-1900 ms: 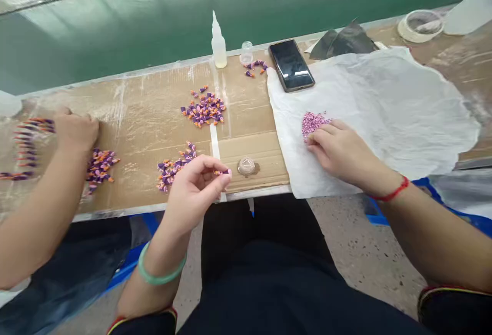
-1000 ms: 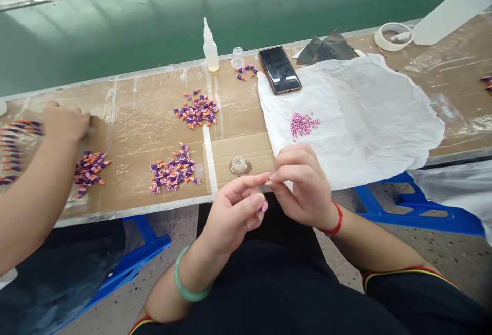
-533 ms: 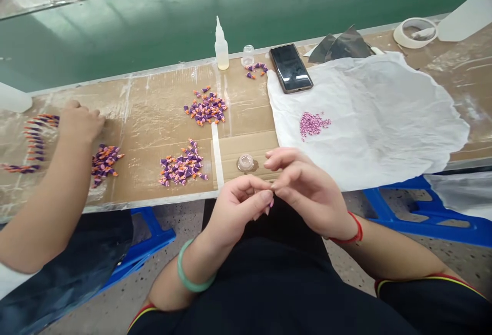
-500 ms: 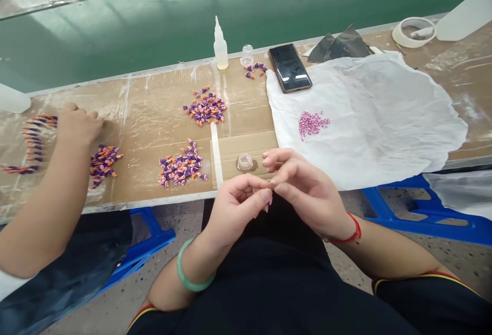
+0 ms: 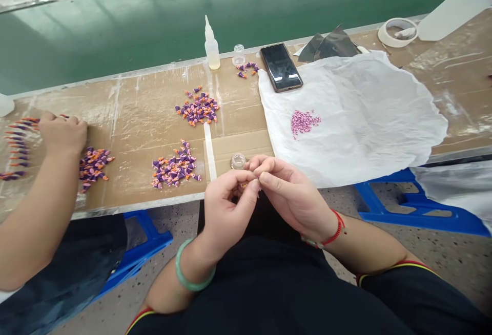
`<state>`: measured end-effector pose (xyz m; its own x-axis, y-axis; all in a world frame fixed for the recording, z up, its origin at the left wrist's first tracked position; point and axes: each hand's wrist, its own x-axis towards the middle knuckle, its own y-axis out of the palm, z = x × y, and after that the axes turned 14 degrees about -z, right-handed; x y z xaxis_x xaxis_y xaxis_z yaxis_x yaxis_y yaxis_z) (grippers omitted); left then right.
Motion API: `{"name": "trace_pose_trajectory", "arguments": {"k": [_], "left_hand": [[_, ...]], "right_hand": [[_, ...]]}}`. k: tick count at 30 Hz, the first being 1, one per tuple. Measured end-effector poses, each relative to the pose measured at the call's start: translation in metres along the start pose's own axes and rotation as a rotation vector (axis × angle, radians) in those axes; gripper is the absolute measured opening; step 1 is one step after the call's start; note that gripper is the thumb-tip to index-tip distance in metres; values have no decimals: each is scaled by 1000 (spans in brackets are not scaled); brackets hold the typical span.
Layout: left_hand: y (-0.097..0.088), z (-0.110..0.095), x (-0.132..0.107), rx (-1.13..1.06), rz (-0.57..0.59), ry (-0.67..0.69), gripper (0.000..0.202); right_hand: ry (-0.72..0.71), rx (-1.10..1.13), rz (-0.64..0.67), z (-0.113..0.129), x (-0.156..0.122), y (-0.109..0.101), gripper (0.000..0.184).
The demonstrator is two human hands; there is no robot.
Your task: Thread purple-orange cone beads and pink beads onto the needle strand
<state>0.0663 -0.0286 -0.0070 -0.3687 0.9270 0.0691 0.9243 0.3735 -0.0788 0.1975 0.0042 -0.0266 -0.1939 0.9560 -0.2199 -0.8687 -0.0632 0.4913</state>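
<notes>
At the table's near edge (image 5: 154,203), your left hand (image 5: 228,204) pinches an orange-marked piece (image 5: 243,185), seemingly steadying it for your right hand (image 5: 292,191), pinched shut, contents hidden.

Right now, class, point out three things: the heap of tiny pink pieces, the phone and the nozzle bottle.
Heap of tiny pink pieces (image 5: 303,122): head view, middle of the heap.
Phone (image 5: 281,66): head view, middle of its dark screen.
Nozzle bottle (image 5: 212,52): head view, middle of its translucent body.
</notes>
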Motion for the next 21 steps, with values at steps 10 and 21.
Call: {"name": "trace_pose_trajectory", "arguments": {"k": [10,21], "left_hand": [[-8,0,7,-101,115,-203,16],[-11,-4,11,-76,198,-259,20]], "right_hand": [[-441,-598,123,31,5,-8,5],[-483,-868,296,46,12,-6,12]]}}
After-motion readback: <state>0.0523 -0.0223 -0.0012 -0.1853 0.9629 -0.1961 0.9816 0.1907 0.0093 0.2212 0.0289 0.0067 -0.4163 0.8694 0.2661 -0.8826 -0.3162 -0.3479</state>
